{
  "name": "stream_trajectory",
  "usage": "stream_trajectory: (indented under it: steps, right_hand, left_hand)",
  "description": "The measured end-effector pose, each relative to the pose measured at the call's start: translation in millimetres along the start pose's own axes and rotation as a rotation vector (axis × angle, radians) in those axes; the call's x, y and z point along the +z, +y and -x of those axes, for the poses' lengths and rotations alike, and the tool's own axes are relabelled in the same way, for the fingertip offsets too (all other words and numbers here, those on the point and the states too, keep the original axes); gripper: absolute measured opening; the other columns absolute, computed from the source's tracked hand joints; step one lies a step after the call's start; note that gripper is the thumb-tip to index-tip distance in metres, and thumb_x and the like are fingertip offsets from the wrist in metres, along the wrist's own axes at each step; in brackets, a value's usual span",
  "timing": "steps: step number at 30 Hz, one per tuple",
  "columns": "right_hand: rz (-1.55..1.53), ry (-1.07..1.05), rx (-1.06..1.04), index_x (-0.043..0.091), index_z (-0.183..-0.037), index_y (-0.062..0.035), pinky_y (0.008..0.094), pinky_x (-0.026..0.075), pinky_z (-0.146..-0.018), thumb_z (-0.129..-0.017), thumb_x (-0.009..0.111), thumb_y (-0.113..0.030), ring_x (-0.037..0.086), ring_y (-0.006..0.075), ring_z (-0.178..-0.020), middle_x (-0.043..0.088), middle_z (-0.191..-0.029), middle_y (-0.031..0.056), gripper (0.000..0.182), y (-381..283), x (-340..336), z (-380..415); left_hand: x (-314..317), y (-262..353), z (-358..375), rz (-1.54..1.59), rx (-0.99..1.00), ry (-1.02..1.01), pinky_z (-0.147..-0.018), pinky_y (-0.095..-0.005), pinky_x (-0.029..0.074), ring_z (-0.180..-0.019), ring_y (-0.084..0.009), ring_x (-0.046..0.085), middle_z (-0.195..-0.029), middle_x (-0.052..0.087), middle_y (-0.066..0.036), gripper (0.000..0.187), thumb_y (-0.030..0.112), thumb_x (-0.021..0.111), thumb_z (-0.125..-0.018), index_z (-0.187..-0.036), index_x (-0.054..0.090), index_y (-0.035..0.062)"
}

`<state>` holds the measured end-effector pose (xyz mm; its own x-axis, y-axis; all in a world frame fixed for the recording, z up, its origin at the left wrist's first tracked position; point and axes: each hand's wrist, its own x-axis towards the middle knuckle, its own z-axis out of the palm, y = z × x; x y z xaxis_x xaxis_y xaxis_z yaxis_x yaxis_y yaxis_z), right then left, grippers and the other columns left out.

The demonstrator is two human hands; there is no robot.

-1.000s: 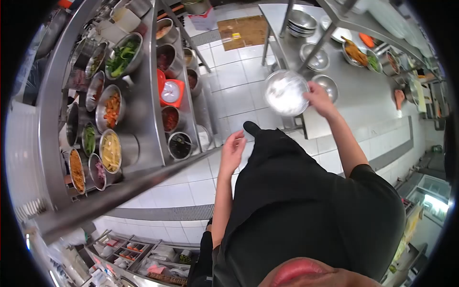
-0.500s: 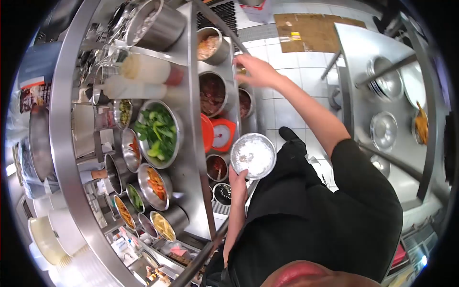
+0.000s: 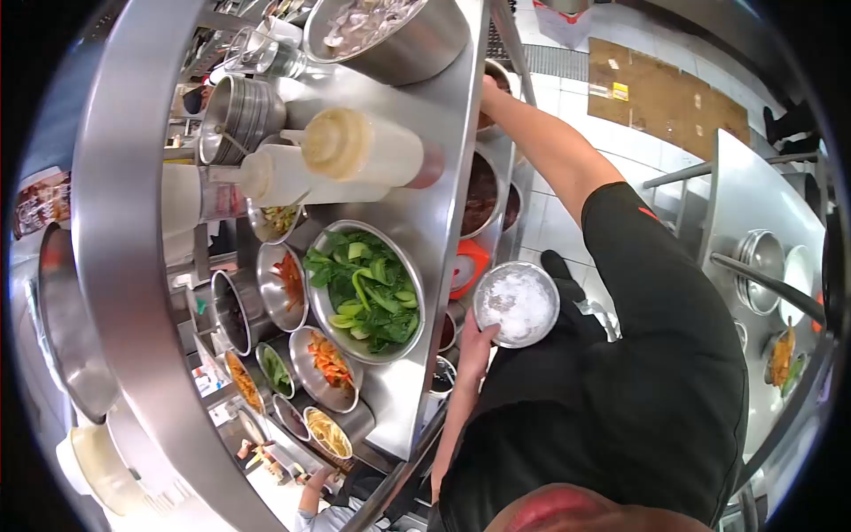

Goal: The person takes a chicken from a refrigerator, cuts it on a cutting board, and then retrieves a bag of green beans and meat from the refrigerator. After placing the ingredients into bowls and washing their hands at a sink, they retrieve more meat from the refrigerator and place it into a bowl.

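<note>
My left hand [image 3: 479, 348] grips the rim of a round metal bowl [image 3: 543, 325], thumb over the inner edge. White powder [image 3: 519, 297] covers much of the bowl's inside, with a bare greyish patch showing. My right arm stretches far forward, and my right hand [image 3: 490, 91] is at a metal pot [image 3: 493, 133] on the lower shelf. The upper shelf's edge and the pot hide its fingers, so its grip cannot be made out. Nearer than that pot stands another with dark red raw meat [image 3: 480, 195]. An orange scale [image 3: 471, 266] sits between this pot and my bowl.
On the upper steel shelf [image 3: 443, 106] stand a bowl of leafy greens [image 3: 372, 293], squeeze bottles [image 3: 346, 151], a large pot [image 3: 425, 49] and several bowls of cut vegetables. A side table [image 3: 736, 213] with metal bowls is at right. Another person's arm [image 3: 312, 496] shows below.
My right hand has moved forward from above the lower shelf to the far pot. The view has shifted, and the bowl stays in my left hand.
</note>
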<state>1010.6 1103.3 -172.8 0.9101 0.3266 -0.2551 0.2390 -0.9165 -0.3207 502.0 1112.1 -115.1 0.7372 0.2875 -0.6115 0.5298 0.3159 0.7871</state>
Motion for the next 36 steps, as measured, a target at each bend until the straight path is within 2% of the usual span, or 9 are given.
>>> stream_trajectory:
  steps: [2, 7, 12, 20, 25, 28, 30, 34, 36]
  right_hand:
    - [-0.347, -0.206, -0.167, 0.073, -0.111, -0.0027, 0.0362, 0.059, -0.08, -0.063, 0.086, -0.023, 0.072, 0.0241, -0.094, 0.074, -0.105, 0.0128, 0.053, 24.6, 3.6, -25.9]
    - [0.211, -0.358, -0.818, 0.076, -0.099, -0.0028, 0.0374, 0.06, -0.073, -0.064, 0.082, -0.022, 0.073, 0.027, -0.082, 0.074, -0.089, 0.0147, 0.04, 25.1, 36.4, -65.3]
    - [0.286, -0.09, -0.591, 0.068, -0.122, -0.0097, 0.0399, 0.057, -0.088, -0.075, 0.067, -0.006, 0.067, 0.0316, -0.108, 0.069, -0.118, 0.0176, 0.047, 27.7, 2.6, 46.6]
    - [-0.3, 0.141, -0.625, 0.073, -0.106, -0.0048, 0.04, 0.056, -0.079, -0.069, 0.075, -0.015, 0.071, 0.0344, -0.09, 0.073, -0.097, 0.0189, 0.038, 48.3, -1.4, -9.7]
    - [-0.809, 0.034, -0.55, 0.07, -0.113, 0.0005, 0.0351, 0.056, -0.079, -0.069, 0.082, -0.016, 0.07, 0.0202, -0.087, 0.074, -0.099, 0.0143, 0.048, 43.6, -69.0, 39.6]
    - [-1.041, -0.258, -0.203, 0.065, -0.113, 0.0044, 0.0309, 0.056, -0.074, -0.085, 0.067, -0.005, 0.067, 0.0147, -0.088, 0.07, -0.102, 0.0114, 0.03, 39.3, -114.8, 97.7]
    - [-1.296, -0.362, -0.456, 0.064, -0.111, 0.0032, 0.0283, 0.056, -0.072, -0.083, 0.068, -0.005, 0.067, 0.0124, -0.083, 0.07, -0.096, 0.0069, 0.03, 56.2, -104.9, 126.6]
    - [-0.861, -0.434, -0.463, 0.061, -0.091, -0.003, 0.0296, 0.054, -0.064, -0.078, 0.067, -0.008, 0.065, 0.0099, -0.074, 0.066, -0.077, 0.0039, 0.016, 77.3, -93.9, 208.4]
    - [-0.319, -0.243, -0.844, 0.062, -0.091, -0.0009, 0.0373, 0.056, -0.065, -0.081, 0.07, -0.019, 0.069, 0.0232, -0.072, 0.068, -0.077, 0.011, 0.022, 91.1, -54.6, 219.6]
  left_hand:
    - [11.6, 18.1, -5.3, 0.0, -0.055, -0.003, -0.098, -0.0319, 0.048, -0.117, -0.0201, 0.059, -0.129, 0.059, -0.011, 0.058, -0.001, 0.057, -0.084, -0.14, 0.043, 0.0008]
    - [38.8, 42.0, -42.7, 0.029, -0.03, -0.089, -0.085, -0.0319, 0.055, -0.113, -0.0206, 0.062, -0.13, 0.058, -0.012, 0.061, -0.002, 0.053, -0.084, -0.143, 0.04, 0.0048]
    - [74.8, 61.0, -88.0, 0.171, -0.078, -0.163, -0.078, -0.0421, 0.064, -0.113, -0.0287, 0.064, -0.134, 0.054, -0.017, 0.065, -0.004, 0.049, -0.084, -0.147, 0.032, 0.0061]
    - [87.7, 64.5, -130.5, 0.193, -0.098, -0.263, -0.075, -0.041, 0.065, -0.111, -0.0306, 0.065, -0.137, 0.052, -0.017, 0.068, -0.005, 0.048, -0.088, -0.15, 0.027, 0.0133]
    - [104.4, 64.4, -148.3, 0.199, -0.049, -0.24, -0.077, -0.0419, 0.064, -0.114, -0.0305, 0.063, -0.14, 0.051, -0.016, 0.064, -0.004, 0.048, -0.09, -0.15, 0.03, 0.0132]
    - [115.4, 60.8, -164.5, 0.225, -0.024, -0.253, -0.078, -0.0406, 0.064, -0.115, -0.0292, 0.063, -0.14, 0.051, -0.015, 0.062, -0.004, 0.047, -0.092, -0.148, 0.031, 0.0133]
    - [121.8, 60.4, -171.6, 0.269, 0.012, -0.263, -0.079, -0.0394, 0.064, -0.116, -0.0284, 0.063, -0.139, 0.051, -0.014, 0.061, -0.004, 0.048, -0.091, -0.147, 0.031, 0.0134]
    - [128.4, 55.5, -172.4, 0.377, 0.086, -0.272, -0.078, -0.0387, 0.064, -0.114, -0.0275, 0.064, -0.138, 0.052, -0.013, 0.061, -0.005, 0.049, -0.09, -0.146, 0.033, 0.0139]
    - [127.7, 56.0, -168.8, 0.368, 0.113, -0.291, -0.079, -0.0387, 0.064, -0.114, -0.0269, 0.064, -0.138, 0.052, -0.012, 0.061, -0.005, 0.048, -0.09, -0.146, 0.034, 0.0142]
